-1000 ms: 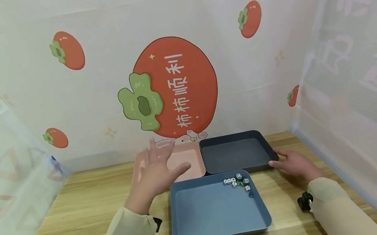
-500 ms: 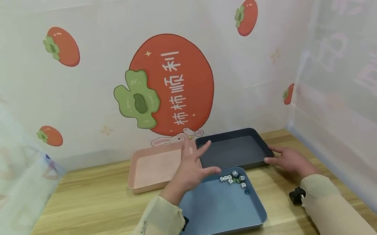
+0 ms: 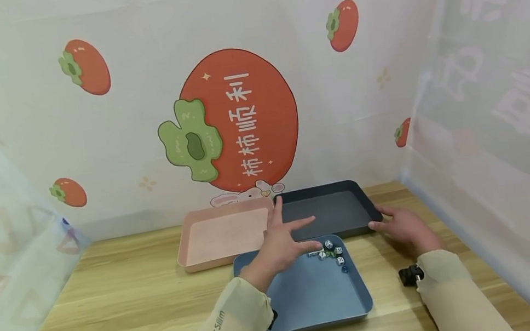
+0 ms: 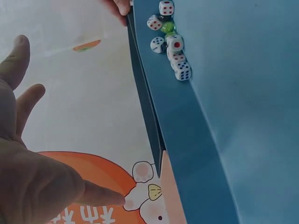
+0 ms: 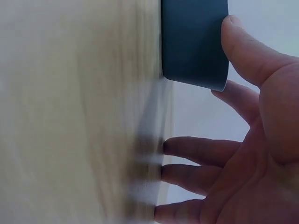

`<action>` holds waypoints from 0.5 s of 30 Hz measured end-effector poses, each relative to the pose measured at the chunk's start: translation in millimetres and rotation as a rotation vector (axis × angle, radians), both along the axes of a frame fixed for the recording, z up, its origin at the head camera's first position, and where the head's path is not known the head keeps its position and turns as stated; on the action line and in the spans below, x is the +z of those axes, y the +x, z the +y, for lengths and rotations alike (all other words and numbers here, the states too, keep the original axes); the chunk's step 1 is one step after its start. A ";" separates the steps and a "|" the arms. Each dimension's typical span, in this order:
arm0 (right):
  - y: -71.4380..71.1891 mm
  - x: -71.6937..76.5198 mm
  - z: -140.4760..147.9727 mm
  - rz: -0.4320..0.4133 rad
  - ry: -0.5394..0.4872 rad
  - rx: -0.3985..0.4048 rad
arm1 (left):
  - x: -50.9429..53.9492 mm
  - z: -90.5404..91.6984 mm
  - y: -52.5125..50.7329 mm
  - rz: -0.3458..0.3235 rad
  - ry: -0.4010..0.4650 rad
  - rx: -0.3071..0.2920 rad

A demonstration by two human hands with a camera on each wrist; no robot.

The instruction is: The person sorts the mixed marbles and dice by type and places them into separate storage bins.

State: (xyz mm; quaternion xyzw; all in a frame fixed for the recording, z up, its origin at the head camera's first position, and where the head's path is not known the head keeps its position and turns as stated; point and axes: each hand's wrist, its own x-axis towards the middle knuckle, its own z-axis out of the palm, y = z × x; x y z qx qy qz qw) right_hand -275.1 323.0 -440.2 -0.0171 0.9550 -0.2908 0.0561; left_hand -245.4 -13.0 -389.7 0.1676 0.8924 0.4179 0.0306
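Observation:
My left hand (image 3: 279, 249) hovers over the far left part of a blue tray (image 3: 323, 299), its fingers spread and holding nothing. Several white dice (image 3: 340, 260), something green (image 3: 331, 254) and a small blue bead (image 3: 344, 269) lie in that tray's far right corner. In the left wrist view the green piece looks like a round bead (image 4: 168, 27) among the dice. At the near right corner of a dark navy tray (image 3: 327, 213), my right hand (image 3: 404, 227) holds the wall between thumb and index finger. Its other fingers extend beside the tray, in the right wrist view.
A pink tray (image 3: 228, 233) stands left of the navy one, both behind the blue tray on a wooden table (image 3: 127, 298). A white printed cloth (image 3: 137, 93) hangs at the back, with pale sheets at both sides.
My left hand has moved right, from above the pink tray to over the blue tray's far edge. My right hand stays at the navy tray's corner. The view has shifted slightly.

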 end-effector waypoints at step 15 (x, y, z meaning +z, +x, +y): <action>-1.7 -2.5 2.9 0.021 0.039 0.026 | -18.1 9.7 -8.1 0.022 -0.207 0.036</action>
